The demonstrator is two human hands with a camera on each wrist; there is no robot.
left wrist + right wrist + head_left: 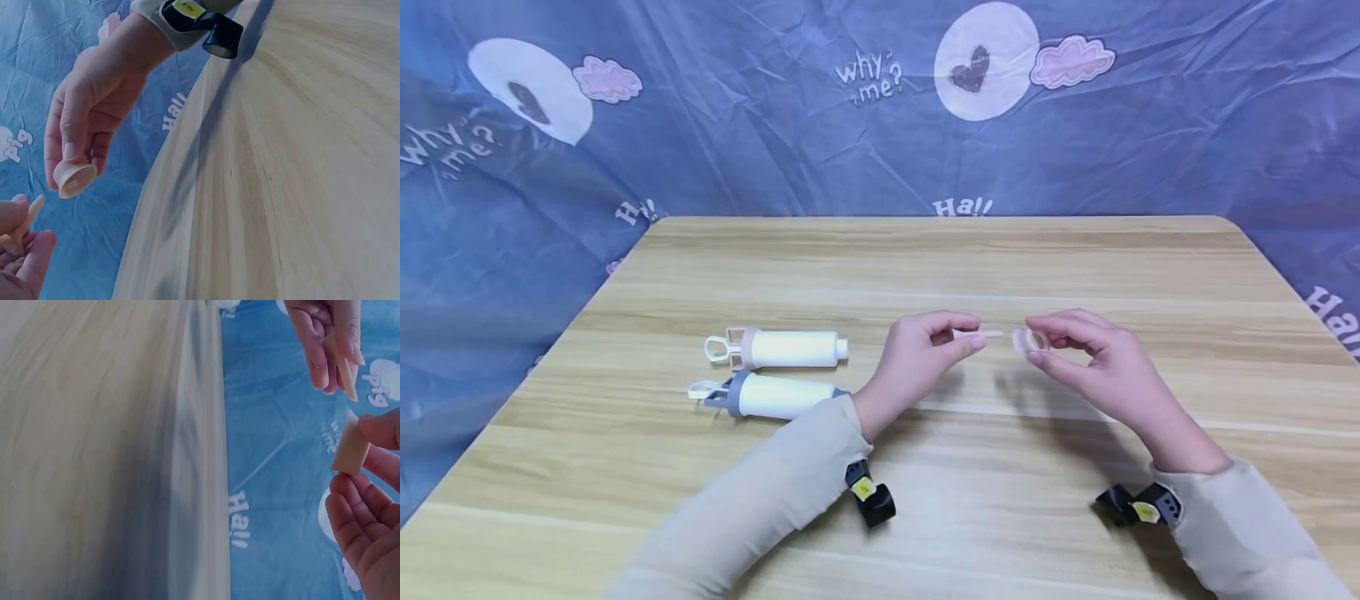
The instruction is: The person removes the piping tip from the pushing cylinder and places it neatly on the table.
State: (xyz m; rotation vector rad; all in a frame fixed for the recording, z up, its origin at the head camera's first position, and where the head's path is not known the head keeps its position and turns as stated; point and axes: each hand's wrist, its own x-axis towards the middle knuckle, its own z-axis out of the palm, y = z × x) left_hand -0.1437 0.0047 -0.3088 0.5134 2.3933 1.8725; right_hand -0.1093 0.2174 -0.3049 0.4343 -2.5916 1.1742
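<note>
My left hand [921, 354] pinches a small pale nozzle [988, 334], its thin tip pointing toward my right hand. In the right wrist view the nozzle [345, 375] looks like a narrow tapering tube. My right hand [1097, 354] pinches a short pale ring [1022, 341] between thumb and fingers. The ring [76, 180] shows its hollow, flared opening in the left wrist view. A small gap separates nozzle tip and ring, both held above the wooden table [1000, 517].
Left of my left hand lie two white syringe-like tubes with plunger handles, one with a pinkish collar [793, 348] and one with a grey-blue collar [782, 396]. My left forearm passes close to the nearer one. A blue printed cloth [775, 108] hangs behind the table.
</note>
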